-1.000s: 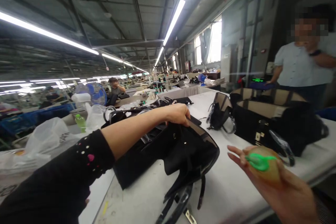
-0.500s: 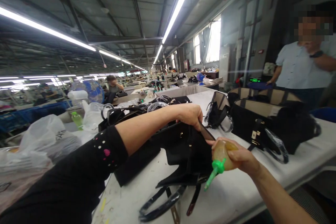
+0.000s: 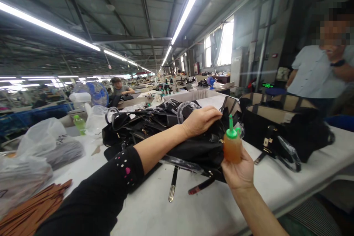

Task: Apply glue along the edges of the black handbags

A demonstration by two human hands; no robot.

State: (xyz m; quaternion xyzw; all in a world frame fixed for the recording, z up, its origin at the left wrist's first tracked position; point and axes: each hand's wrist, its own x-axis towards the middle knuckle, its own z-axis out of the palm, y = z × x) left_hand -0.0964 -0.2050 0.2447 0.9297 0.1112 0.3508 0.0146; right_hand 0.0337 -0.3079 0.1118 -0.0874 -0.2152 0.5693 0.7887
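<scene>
My left hand rests palm down on a black handbag that lies on the white table, its fingers curled over the bag's top edge. My right hand is closed around a small amber squeeze bottle with a green nozzle, held upright just right of the bag. Black straps with metal tips hang from the bag toward the table's front edge.
Several more black bags are piled behind. A larger black and beige bag sits at the right. A person in a light shirt stands at far right. Plastic bags, brown strips and a fan are at the left.
My right hand has turned the bottle from nozzle-down to upright and raised it. The left hand has pressed the handbag down flat and shifted slightly right.
</scene>
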